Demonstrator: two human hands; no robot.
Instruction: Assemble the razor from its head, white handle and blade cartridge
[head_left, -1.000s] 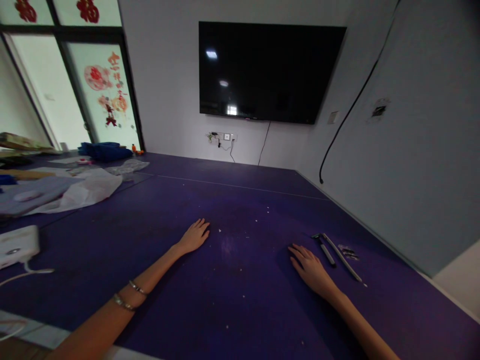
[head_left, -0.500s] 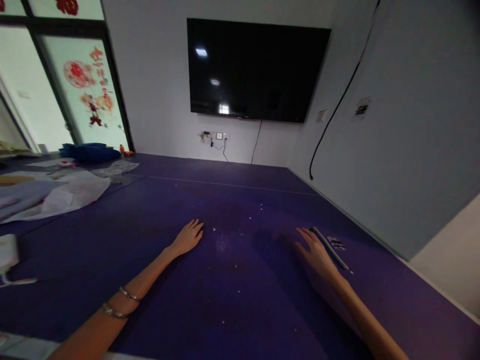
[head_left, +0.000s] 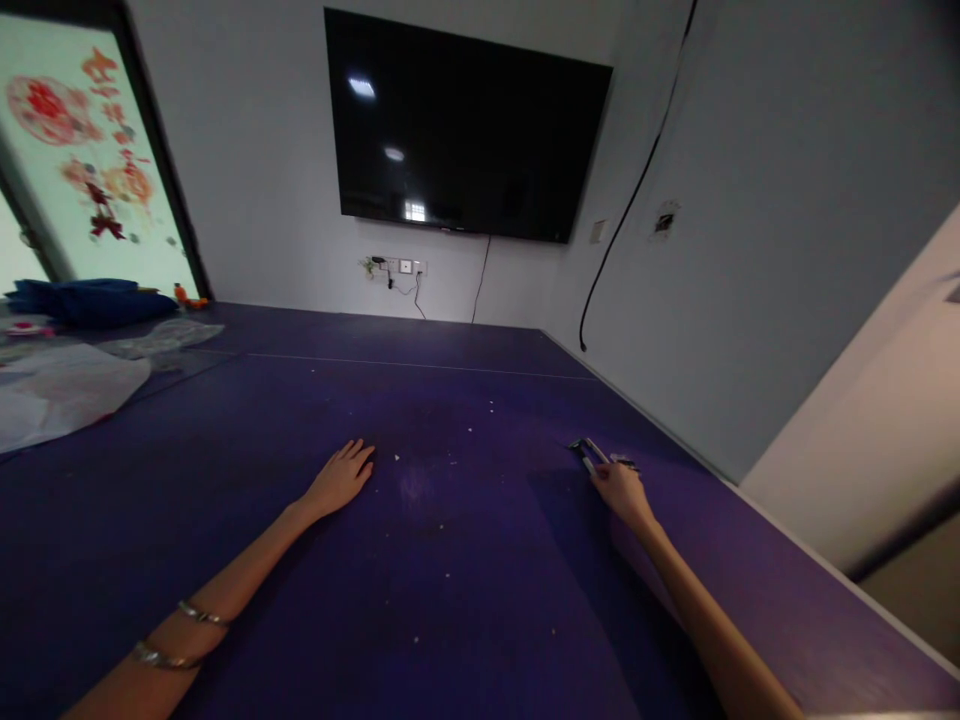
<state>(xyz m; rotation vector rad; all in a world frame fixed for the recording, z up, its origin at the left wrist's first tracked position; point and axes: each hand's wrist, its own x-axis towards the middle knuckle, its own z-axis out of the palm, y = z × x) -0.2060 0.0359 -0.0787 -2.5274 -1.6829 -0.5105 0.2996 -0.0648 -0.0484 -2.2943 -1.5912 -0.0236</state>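
On the purple tabletop (head_left: 300,600), my left hand (head_left: 337,480) lies flat with its fingers stretched, holding nothing. Two bracelets sit on that forearm. My right hand (head_left: 621,492) is closed around a slim grey tool (head_left: 595,452) near the right side of the table. A dark end of it points away to the left, and two light, narrow parts show beyond my fingers; its exact kind is unclear. Just behind that hand lies a small dark-patterned flat piece (head_left: 626,462), partly covered by the fingers.
Small white scraps (head_left: 397,457) dot the table's middle. Clear plastic (head_left: 161,337), a white sheet (head_left: 71,390) and blue cloth (head_left: 90,302) lie at the left. A black cable (head_left: 619,225) hangs by the right wall, and a television (head_left: 465,130) is mounted ahead.
My right hand has gone from open beside the grey tool to closed on it, and the tool has shifted. The view has turned right. My left hand stays flat on the table.
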